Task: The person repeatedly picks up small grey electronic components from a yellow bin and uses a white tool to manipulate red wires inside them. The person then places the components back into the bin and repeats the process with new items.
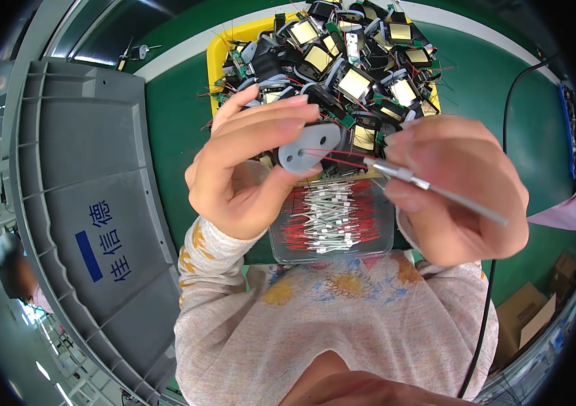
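Left hand (pixel 250 166) pinches grey plastic piece (pixel 309 147) face-up so red wires (pixel 334 159) show; right hand (pixel 453 186) grips thin metal tool (pixel 430 186), tip at wires, w/ parts tray (pixel 217 54) close on desk (pixel 173 115)

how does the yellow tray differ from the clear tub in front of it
The yellow tray is opaque and heaped above its rim with black and grey assemblies bearing yellowish square faces. The clear tub is see-through and holds a flatter layer of thin red wires with white sleeves. The tray lies farther from the person, the tub closer. Both rest on the green mat.
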Available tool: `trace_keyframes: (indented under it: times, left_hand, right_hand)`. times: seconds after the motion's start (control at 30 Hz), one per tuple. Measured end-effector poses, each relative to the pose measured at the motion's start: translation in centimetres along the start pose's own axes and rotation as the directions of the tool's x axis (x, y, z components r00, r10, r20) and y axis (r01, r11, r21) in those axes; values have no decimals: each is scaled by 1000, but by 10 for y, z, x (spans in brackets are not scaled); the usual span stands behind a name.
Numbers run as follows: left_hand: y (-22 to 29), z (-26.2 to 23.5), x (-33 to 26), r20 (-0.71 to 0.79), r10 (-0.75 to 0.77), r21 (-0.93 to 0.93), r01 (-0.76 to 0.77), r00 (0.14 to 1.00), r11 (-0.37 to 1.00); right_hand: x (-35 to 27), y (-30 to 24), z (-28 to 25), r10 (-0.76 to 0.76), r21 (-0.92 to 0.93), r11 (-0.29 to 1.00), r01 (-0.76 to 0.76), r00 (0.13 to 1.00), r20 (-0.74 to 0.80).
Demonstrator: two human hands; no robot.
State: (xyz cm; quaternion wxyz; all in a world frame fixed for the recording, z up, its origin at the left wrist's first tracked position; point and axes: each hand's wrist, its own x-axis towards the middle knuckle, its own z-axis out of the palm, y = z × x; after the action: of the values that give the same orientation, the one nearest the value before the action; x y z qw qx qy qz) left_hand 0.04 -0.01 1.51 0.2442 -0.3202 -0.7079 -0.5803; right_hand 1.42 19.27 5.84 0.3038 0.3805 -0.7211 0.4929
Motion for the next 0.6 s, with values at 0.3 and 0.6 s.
trace_keyframes:
  times: [0.3, 0.6]
  left_hand:
    - [1, 0, -2, -22, 28, 173, -24, 999, 985]
    - [1, -1, -1, -17, 72, 274, -65, 997, 960]
  right_hand:
    - [-5, -11, 9, 48, -151, 987, -51, 999, -18]
    - [-9, -5, 16, -56, -166, 985, 36, 992, -115]
